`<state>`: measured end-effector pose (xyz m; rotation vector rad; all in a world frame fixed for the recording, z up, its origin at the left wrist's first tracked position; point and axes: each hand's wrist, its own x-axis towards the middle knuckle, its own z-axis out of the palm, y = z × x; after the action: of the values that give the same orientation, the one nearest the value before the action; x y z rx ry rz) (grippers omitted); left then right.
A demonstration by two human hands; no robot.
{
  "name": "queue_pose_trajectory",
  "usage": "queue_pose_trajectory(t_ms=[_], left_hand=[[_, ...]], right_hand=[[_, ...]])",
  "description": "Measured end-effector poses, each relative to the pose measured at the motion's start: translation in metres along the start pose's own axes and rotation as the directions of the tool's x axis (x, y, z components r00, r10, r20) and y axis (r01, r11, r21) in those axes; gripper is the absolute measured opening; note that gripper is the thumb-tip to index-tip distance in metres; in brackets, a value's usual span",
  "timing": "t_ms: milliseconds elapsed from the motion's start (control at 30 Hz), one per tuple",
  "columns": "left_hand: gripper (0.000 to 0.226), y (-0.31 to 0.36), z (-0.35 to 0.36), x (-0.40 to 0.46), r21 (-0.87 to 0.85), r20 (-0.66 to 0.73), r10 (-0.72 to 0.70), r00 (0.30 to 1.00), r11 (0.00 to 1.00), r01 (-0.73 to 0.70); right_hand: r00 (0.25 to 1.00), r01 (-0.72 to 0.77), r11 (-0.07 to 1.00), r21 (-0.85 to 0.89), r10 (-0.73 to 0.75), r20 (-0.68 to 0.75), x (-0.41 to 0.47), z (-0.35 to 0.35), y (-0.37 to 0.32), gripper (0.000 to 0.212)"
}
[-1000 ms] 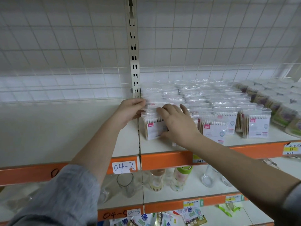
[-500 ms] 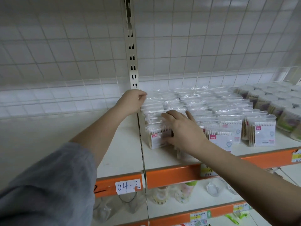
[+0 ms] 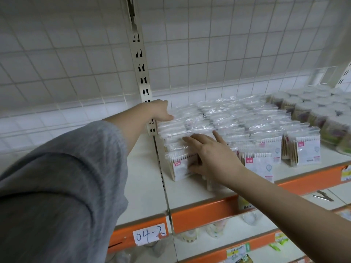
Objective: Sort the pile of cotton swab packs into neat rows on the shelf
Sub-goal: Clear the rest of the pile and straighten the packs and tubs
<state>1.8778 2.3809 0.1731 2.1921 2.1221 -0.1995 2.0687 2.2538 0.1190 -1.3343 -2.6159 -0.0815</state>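
Clear cotton swab packs (image 3: 247,120) with white and pink labels stand in rows on the white shelf (image 3: 144,179). My left hand (image 3: 160,111) reaches to the back of the leftmost row and presses against the side of the far packs; its fingers are hidden behind the plastic. My right hand (image 3: 210,154) lies flat over the front of that row, fingers spread on the pack tops and thumb against the front pack (image 3: 179,168). Two more front packs (image 3: 260,164) (image 3: 307,149) stand to the right.
Round tubs of swabs (image 3: 322,114) fill the shelf's right end. A slotted upright (image 3: 141,69) and wire grid back the shelf. The orange front rail (image 3: 205,211) carries a label 04-2 (image 3: 149,234). Glass jars stand on the lower shelf (image 3: 214,228).
My left hand has slid from the front of the leftmost row toward its back. My right hand stayed on the front packs. The view has tilted up and moved closer.
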Motion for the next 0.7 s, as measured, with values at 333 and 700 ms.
queue_pose_trajectory(t_ms=[333, 700], left_hand=[[0.059, 0.009, 0.007, -0.007, -0.070, -0.042, -0.022, 0.999, 0.997, 0.019], [0.067, 0.013, -0.004, -0.009, -0.115, -0.028, -0.034, 0.999, 0.993, 0.031]], right_hand=[[0.997, 0.075, 0.997, -0.037, -0.075, 0.008, 0.009, -0.001, 0.005, 0.064], [0.994, 0.099, 0.993, -0.063, -0.101, -0.034, 0.012, 0.000, 0.006, 0.060]])
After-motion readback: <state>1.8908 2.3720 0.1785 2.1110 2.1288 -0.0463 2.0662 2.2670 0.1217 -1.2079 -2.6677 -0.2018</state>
